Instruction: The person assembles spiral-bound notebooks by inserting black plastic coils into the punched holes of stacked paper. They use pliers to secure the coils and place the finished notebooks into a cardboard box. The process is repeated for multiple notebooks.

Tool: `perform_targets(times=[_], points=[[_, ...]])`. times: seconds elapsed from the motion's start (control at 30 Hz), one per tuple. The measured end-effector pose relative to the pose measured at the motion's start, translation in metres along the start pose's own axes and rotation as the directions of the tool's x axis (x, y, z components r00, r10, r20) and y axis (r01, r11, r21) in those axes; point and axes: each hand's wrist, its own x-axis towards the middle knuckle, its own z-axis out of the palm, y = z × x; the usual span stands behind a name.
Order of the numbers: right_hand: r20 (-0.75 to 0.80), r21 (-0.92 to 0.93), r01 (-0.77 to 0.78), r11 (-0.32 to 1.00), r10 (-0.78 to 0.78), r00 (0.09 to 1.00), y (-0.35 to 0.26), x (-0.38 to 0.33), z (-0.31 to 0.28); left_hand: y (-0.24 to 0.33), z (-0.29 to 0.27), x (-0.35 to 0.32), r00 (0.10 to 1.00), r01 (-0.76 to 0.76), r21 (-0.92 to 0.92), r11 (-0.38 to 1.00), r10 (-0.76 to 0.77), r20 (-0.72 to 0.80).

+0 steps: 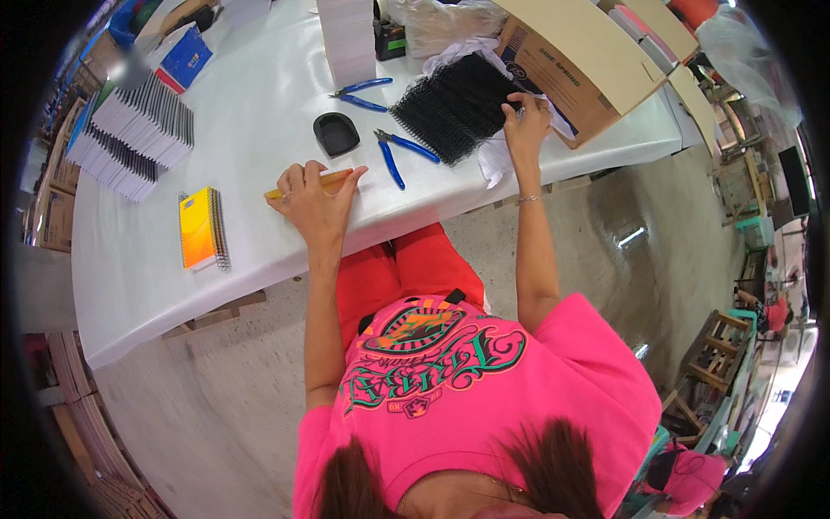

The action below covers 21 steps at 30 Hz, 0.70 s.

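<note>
My left hand (316,203) is closed around a thin yellow-orange notebook (332,179), seen nearly edge-on above the table's near edge. The fingers cover much of it. My right hand (529,134) reaches to the right end of a pile of black spiral binding coils (454,108). Its fingers are bent and closed on a coil there, though the fingertips partly blend into the pile. White wrapping lies under the coils. Between my hands are a pair of blue-handled cutting pliers (405,149) and a small black tray (335,134). A second pair of blue-handled pliers (361,92) lies farther back.
A yellow-orange spiral notebook (201,229) lies at the left of the white table (251,164). Behind it stand stacks of spiral-bound notebooks (143,125). A tall paper stack (347,43) rises at the back. An open cardboard carton (562,73) stands beyond my right hand.
</note>
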Motion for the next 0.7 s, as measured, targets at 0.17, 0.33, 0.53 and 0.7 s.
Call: perform_targets(times=[0.17, 0.33, 0.53, 0.7], points=[[0.093, -0.067, 0.065, 0.996, -0.059, 0.994, -0.005, -0.008, -0.003, 0.001, 0.001, 0.0, 0.999, 0.029, -0.014, 0.999, -0.028, 0.036], [0.05, -0.025, 0.008, 1.0, -0.006, 0.999, 0.01, 0.003, 0.002, 0.003, 0.0, 0.001, 0.997, 0.042, 0.003, 0.999, -0.042, 0.057], [0.16, 0.036, 0.033, 0.999, -0.038, 0.986, -0.008, -0.007, -0.004, 0.001, 0.0, 0.003, 0.997, 0.049, -0.047, 0.998, -0.046, 0.06], [0.276, -0.04, 0.019, 0.999, -0.007, 0.961, -0.017, -0.021, -0.007, 0.0, 0.001, 0.006, 0.998, 0.023, -0.049, 0.999, -0.02, 0.062]])
